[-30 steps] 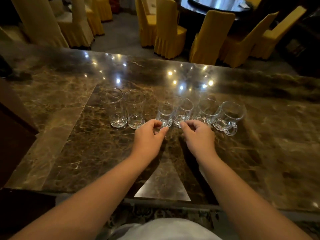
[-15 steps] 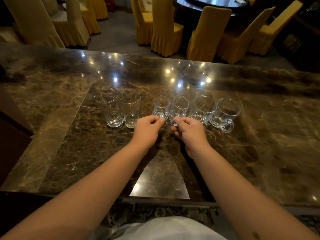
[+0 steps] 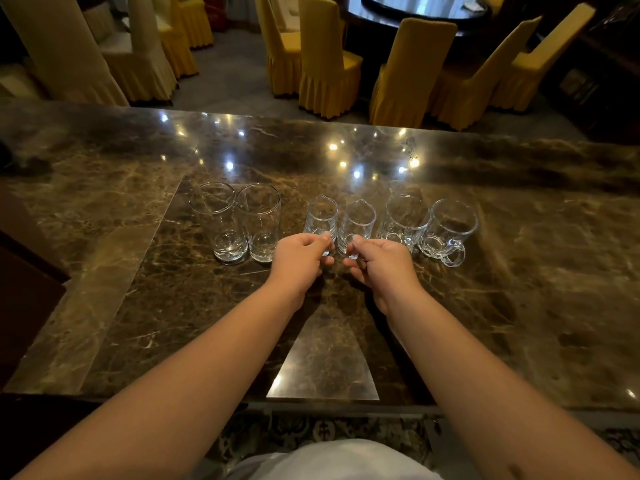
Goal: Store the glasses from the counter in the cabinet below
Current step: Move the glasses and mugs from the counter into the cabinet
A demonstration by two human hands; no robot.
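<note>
Left grip (image 3: 300,254) and right grip (image 3: 377,261) each pinch a small spouted glass's handle, fingers hiding both bases

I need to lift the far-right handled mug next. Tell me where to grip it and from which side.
Take the handled glass mug by its loop handle, which points toward you and slightly right, so come in from the near side with the right hand. Its left wall sits against the neighbouring mug, leaving no room for a grip around the body there.
</note>
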